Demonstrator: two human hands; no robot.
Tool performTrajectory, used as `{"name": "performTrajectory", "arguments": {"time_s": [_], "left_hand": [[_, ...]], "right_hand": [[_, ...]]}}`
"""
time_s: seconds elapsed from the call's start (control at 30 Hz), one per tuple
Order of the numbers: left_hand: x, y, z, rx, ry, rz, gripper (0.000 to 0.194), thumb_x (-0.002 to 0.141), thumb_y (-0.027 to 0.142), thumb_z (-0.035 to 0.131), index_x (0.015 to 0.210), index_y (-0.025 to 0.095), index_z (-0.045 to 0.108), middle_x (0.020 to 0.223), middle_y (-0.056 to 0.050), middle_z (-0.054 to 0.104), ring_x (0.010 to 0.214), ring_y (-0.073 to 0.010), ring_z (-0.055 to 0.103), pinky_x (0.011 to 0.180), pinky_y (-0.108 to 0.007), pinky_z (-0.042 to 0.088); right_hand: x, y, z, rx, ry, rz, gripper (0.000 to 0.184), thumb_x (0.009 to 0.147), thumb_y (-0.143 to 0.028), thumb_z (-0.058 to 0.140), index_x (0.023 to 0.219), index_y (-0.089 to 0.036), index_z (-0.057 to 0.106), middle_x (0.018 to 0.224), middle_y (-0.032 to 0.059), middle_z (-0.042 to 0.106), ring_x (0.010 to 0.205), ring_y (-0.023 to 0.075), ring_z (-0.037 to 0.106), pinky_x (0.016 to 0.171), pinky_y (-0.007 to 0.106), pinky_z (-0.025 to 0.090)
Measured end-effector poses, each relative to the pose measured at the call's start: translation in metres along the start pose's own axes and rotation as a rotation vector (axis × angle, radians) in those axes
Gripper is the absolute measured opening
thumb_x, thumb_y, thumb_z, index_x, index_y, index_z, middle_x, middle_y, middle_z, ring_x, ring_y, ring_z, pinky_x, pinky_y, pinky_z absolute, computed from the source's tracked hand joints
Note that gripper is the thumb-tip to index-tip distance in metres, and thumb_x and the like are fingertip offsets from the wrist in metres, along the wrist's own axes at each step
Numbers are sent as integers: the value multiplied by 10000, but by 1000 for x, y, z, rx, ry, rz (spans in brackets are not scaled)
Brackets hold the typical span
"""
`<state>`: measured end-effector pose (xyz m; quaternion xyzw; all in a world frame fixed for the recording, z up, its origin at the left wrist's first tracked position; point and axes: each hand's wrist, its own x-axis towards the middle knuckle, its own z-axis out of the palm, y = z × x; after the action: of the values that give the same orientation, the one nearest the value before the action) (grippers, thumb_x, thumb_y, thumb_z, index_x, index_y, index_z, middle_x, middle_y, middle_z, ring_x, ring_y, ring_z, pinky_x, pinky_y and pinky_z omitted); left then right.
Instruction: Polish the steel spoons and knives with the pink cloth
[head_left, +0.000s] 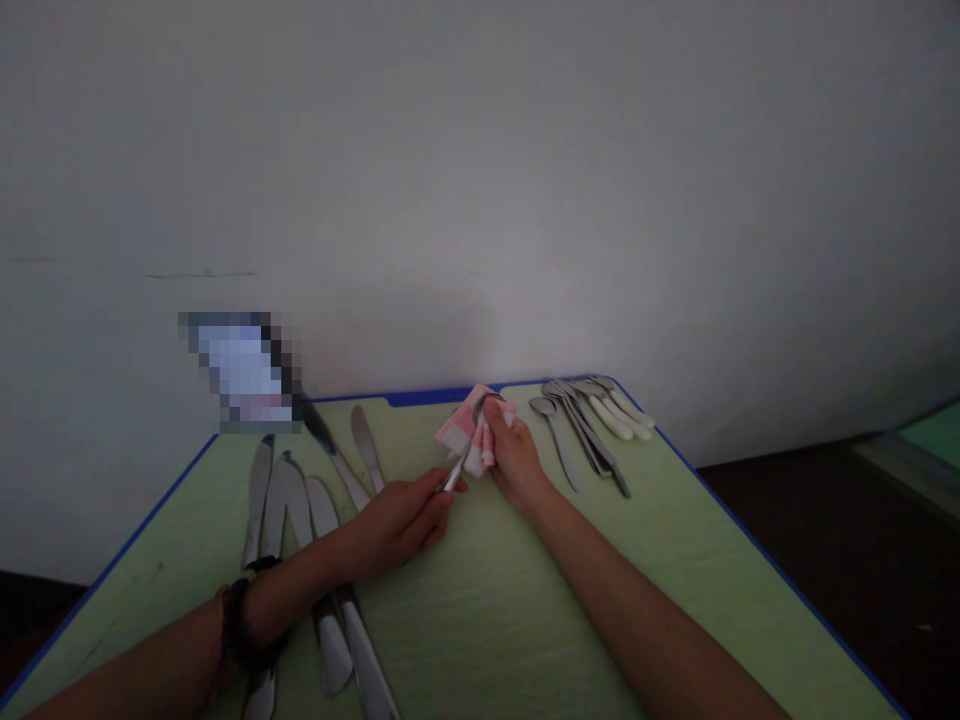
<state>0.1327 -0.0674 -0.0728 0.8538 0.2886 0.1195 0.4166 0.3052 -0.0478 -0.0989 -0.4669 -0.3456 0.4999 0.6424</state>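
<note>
My left hand (405, 520) is closed round the handle of a metal spoon (454, 474), which slants up and away to the right. My right hand (514, 450) pinches a pink and white cloth (459, 432) about the spoon's head, with the thumb pressed on top. Cloth and thumb partly cover the head. Several table knives (300, 500) lie under and around my left forearm, some of them partly hidden by it. To the right of my right hand lie several metal spoons (577, 420), bunched together, and spoons with white handles (611, 415).
The light green table (510, 620) has a blue edge and stands against a pale wall (480, 180). A phone-like screen (244, 370), blurred by pixels, leans at the far left corner. Dark floor (810, 530) shows beyond the right edge.
</note>
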Motion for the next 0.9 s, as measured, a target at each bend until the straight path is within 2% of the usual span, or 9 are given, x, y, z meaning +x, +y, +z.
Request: {"name": "performTrajectory", "arguments": {"time_s": [0.17,0.3,0.4,0.57,0.7,0.9], "left_hand": [[1,0,0,9,6,6,301,956,340,248,1085,164,455,611,45,497,533,-118,470,566,-213,380],[1,-5,2,8,19,-8,244,954,338,270,971,181,456,616,46,509,532,-113,466,554,-208,373],[2,-6,3,7,45,-22,237,950,348,279,898,187,444,617,47,503,531,-110,456,542,-204,364],[3,-2,0,51,47,-8,278,940,363,291,982,177,494,643,40,499,563,-113,468,562,-209,360],[3,-2,-1,92,52,7,326,929,376,294,916,159,537,662,28,497,588,-117,462,574,-218,349],[0,-9,-1,26,20,64,269,880,290,392,1078,158,517,662,47,474,567,-103,424,549,-203,320]], "right_hand": [[3,-5,-4,28,-161,-7,365,693,-531,639,770,-180,576,585,-17,570,538,118,490,520,241,386],[4,0,-7,-5,-217,40,373,696,-536,639,770,-175,582,592,-17,579,524,116,493,515,244,384],[4,3,-5,-30,-163,49,399,707,-572,608,721,-176,574,571,-19,568,516,115,478,515,247,375],[4,-1,0,97,14,29,375,707,-564,606,730,-191,571,568,-38,550,516,110,471,520,243,371],[4,-4,2,147,60,35,330,712,-514,624,723,-188,581,565,-47,548,512,105,470,530,242,376],[5,-4,0,269,116,36,313,692,-482,661,704,-183,568,568,-45,561,511,101,481,546,241,401]]}}
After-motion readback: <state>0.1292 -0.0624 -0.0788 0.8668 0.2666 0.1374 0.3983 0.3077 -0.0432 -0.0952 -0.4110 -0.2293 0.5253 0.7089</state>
